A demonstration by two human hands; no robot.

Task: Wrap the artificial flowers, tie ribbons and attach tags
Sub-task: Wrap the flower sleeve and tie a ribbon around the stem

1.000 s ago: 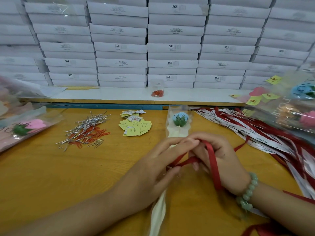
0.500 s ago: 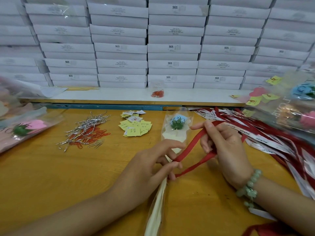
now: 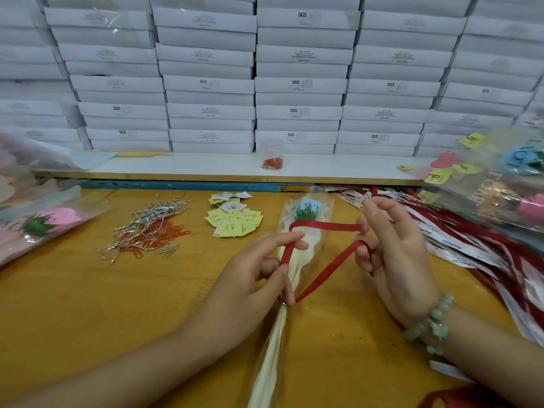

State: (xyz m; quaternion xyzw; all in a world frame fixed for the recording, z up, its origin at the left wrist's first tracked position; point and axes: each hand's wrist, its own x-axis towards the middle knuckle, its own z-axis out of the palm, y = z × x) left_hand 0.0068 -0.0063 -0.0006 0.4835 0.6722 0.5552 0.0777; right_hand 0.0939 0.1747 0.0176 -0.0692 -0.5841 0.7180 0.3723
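Pinching one red ribbon, left hand and right hand loop it over one wrapped blue flower on the bench, between yellow tags and a ribbon pile.

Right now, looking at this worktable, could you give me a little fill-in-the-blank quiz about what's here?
1. The left hand and right hand both hold a ribbon coloured ____.
2. The wrapped flower lying under that ribbon has a head coloured ____.
3. The bracelet on the right wrist has beads coloured ____.
4. The paper tags piled left of the flower are mostly ____.
Missing words: red; blue; green; yellow.
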